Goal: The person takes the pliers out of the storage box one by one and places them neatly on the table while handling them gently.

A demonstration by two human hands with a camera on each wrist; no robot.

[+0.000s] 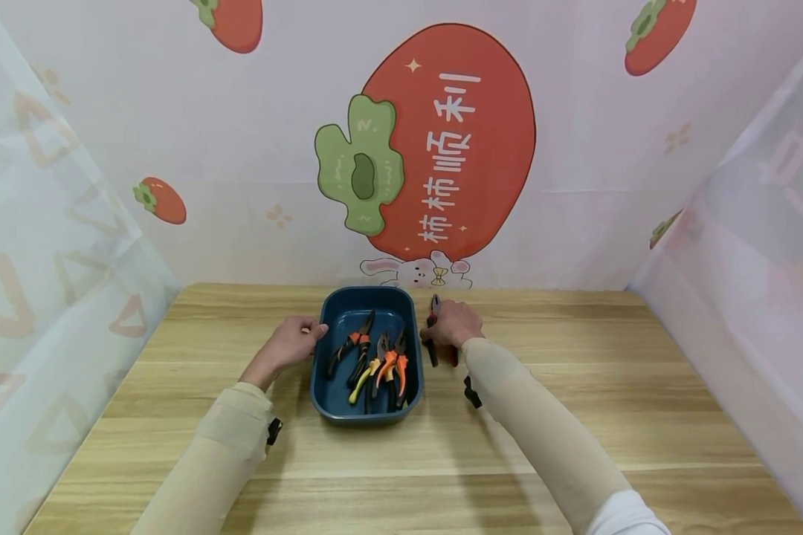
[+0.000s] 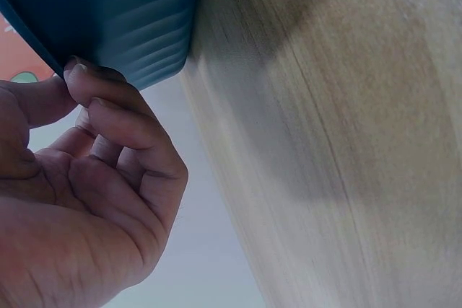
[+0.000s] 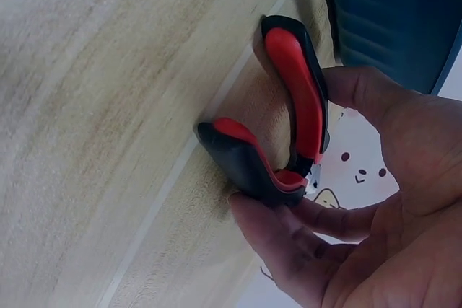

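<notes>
Behind the table, a pale backdrop printed with red fruit fills the far side of my head view. Below it I have the wood-grain table, with two pale sleeves reaching over it. Near the table's far edge, between both hands, sits a blue tray. I see the left hand pinching the tray's left rim between thumb and fingers. Just beside the tray's other side, the right hand grips red-and-black pliers, thumb against one handle, fingers against the other; the handles stand spread and the metal tip points toward the backdrop. I cannot tell whether these pliers touch the wood. Inside the tray, black-handled pliers with an orange band lie to the left, while yellow-and-black pliers and orange-and-black pliers lie crowded on the right. Smallest, a black fitting shows beside each sleeve.
</notes>
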